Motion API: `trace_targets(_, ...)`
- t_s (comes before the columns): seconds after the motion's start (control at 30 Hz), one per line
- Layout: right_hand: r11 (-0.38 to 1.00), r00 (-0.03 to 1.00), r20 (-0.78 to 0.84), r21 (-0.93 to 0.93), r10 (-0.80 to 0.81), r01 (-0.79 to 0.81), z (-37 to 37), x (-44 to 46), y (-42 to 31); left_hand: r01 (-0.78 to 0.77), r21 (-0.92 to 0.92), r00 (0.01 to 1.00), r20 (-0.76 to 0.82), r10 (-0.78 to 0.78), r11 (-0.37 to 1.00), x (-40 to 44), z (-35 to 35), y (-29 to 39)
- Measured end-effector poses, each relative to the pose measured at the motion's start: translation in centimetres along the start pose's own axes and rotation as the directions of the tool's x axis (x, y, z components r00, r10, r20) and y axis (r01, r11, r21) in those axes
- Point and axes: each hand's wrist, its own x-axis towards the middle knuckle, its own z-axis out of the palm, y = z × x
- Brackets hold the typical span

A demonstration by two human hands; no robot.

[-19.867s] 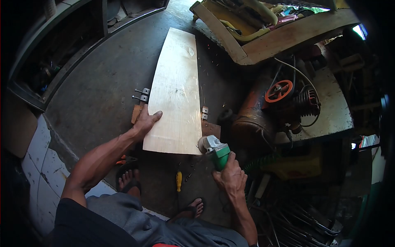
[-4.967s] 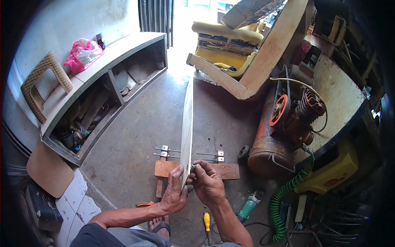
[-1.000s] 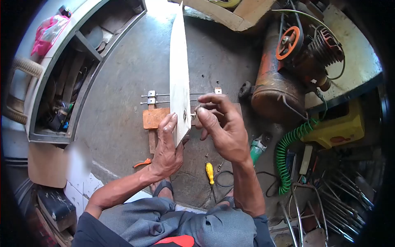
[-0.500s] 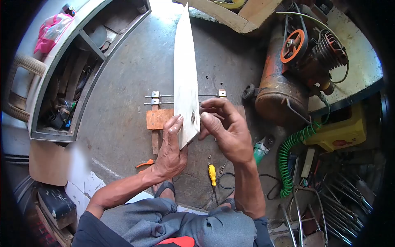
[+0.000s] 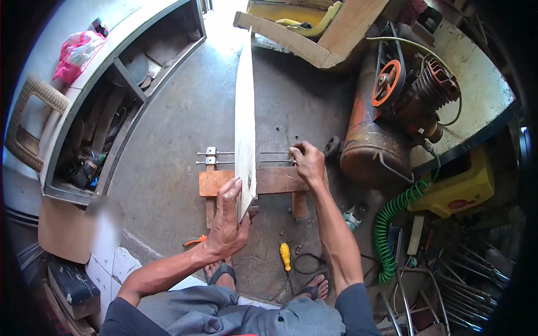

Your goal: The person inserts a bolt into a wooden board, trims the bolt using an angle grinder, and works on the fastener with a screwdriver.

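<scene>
A pale wooden board (image 5: 245, 123) stands on its long edge, seen almost edge-on, over a wooden stand (image 5: 274, 181) with metal rods and clamp blocks. My left hand (image 5: 227, 221) grips the board's near end, thumb on its left face and fingers partly hidden behind it. To the right of the board, my right hand (image 5: 308, 162) is closed at the right clamp block, its fingertips together at the rod ends; whatever they hold is too small to make out. A yellow screwdriver (image 5: 285, 256) lies on the floor between my feet.
An orange-handled tool (image 5: 195, 241) lies near my left foot. An angle grinder (image 5: 353, 217), a green coiled hose (image 5: 390, 229) and a rusty compressor (image 5: 372, 148) are at the right. Low shelving (image 5: 131, 84) runs along the left; a wooden furniture frame (image 5: 291, 40) is at the far end.
My right hand has moved away from the board's near end to the right clamp block. My left hand still holds the board, which now shows more edge-on.
</scene>
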Motion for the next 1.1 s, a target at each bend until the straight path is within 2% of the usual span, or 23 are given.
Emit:
trace_targets(0.03, 0.983, 0.993, -0.015, -0.145, -0.116, 0.112, 0.7, 1.1, 0.9, -0.009, 0.036, 1.0, 0.01, 0.008, 0.999, -0.1, -0.1, 0.1)
trace_targets(0.07, 0.984, 0.993, -0.021, -0.141, -0.115, 0.111, 1.2, 2.0, 1.7, -0.014, 0.039, 1.0, 0.014, 0.014, 0.999, -0.1, -0.1, 0.1)
trace_targets(0.13, 0.922, 0.897, -0.254, -0.241, -0.36, 0.302, 1.7, 3.3, 2.3, -0.003, 0.039, 1.0, 0.009, 0.003, 0.999, -0.2, -0.1, 0.0)
trace_targets(0.17, 0.92, 0.895, -0.253, -0.24, -0.367, 0.309, 1.6, 3.2, 2.8, -0.004, 0.043, 1.0, 0.003, 0.004, 0.999, -0.2, -0.2, -0.2)
trace_targets(0.23, 0.962, 0.928, -0.25, -0.067, -0.275, 0.266, -0.1, -0.1, 1.9, -0.03, 0.019, 1.0, -0.006, 0.03, 0.999, -0.3, -0.2, -0.4)
trace_targets(0.3, 0.996, 0.996, -0.042, 0.014, -0.082, 0.083, -1.2, -4.9, 1.6, -0.043, -0.013, 0.999, -0.015, 0.043, 0.999, -0.4, -0.1, -0.7)
trace_targets(0.37, 0.984, 0.987, 0.044, -0.074, -0.156, 0.159, -0.8, -10.1, 1.5, -0.014, -0.024, 1.0, 0.003, 0.014, 1.0, -0.2, -0.1, -0.6)
trace_targets(0.43, 0.904, 0.969, 0.244, -0.403, -0.042, 0.141, 1.5, -14.1, 4.2, 0.004, -0.044, 1.0, 0.021, -0.003, 0.999, -0.3, 0.2, -0.7)
trace_targets(0.5, 0.761, 0.95, 0.249, -0.648, 0.187, 0.02, 3.8, -15.9, 4.5, 0.021, -0.058, 0.999, 0.039, -0.019, 0.998, -0.1, 0.4, -0.5)
trace_targets(0.53, 0.698, 0.972, 0.183, -0.716, 0.144, 0.031, 4.8, -16.5, 5.3, -0.01, -0.019, 0.998, 0.054, 0.011, 1.0, 0.2, 0.2, -0.1)
trace_targets(0.57, 0.698, 0.973, 0.182, -0.715, 0.145, 0.03, 5.3, -16.7, 6.2, -0.041, 0.021, 0.997, 0.069, 0.039, 0.999, 0.4, 0.1, 0.2)
trace_targets(0.67, 0.57, 0.976, 0.214, -0.806, 0.027, 0.161, 6.5, -16.6, 9.2, -0.027, 0.005, 0.998, 0.054, 0.026, 1.0, 0.3, 0.2, -0.1)
trace_targets(0.77, 0.585, 0.969, 0.241, -0.78, -0.045, 0.221, 6.3, -17.2, 9.7, 0.031, -0.011, 0.999, 0.018, -0.031, 0.999, -0.1, 0.1, -1.0)
trace_targets(0.83, 0.59, 0.976, 0.21, -0.782, -0.052, 0.2, 7.2, -17.7, 10.6, 0.065, -0.027, 0.998, -0.005, -0.065, 0.998, -0.7, -0.1, -2.2)
trace_targets(0.9, 0.602, 0.983, 0.175, -0.781, -0.046, 0.167, 7.6, -18.1, 11.0, 0.105, -0.032, 0.994, -0.006, -0.105, 0.994, -1.5, -0.5, -3.2)
trace_targets(0.97, 0.605, 0.973, 0.231, -0.777, 0.016, 0.174, 7.5, -18.1, 10.8, 0.078, 0.004, 0.997, -0.011, -0.078, 0.997, -1.7, -0.8, -3.5)
trace_targets(1.07, 0.687, 0.971, 0.237, -0.698, -0.045, 0.202, 6.8, -18.5, 11.5, 0.228, -0.139, 0.969, -0.066, -0.238, 0.964, -1.7, -1.1, -2.9)
trace_targets(1.1, 0.693, 0.969, 0.244, -0.692, -0.037, 0.201, 6.2, -18.4, 11.3, 0.238, -0.132, 0.967, -0.059, -0.247, 0.962, -2.0, -1.0, -3.3)
